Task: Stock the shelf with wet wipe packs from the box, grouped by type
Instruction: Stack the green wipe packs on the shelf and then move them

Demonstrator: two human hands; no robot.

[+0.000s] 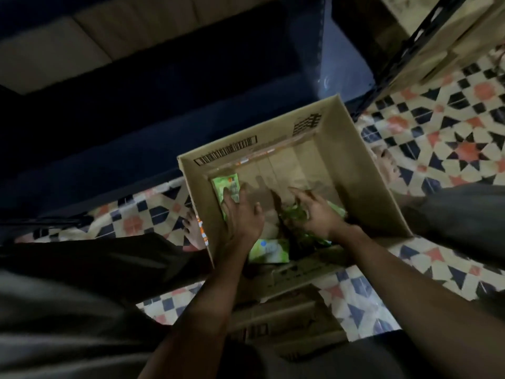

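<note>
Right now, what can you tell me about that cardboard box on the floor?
The cardboard box is brown, open-topped, with a barcode printed inside one wall. It sits on patterned tile floor. It is mostly emptied: a few green wet wipe packs lie on its bare bottom. Both hands reach in, the left hand on a pack, the right hand over others.

A cardboard box (352, 170) sits on the tiled floor (451, 138) before a shelf (136, 110). Wet wipe packs (228, 187) lie inside, under both hands.
</note>
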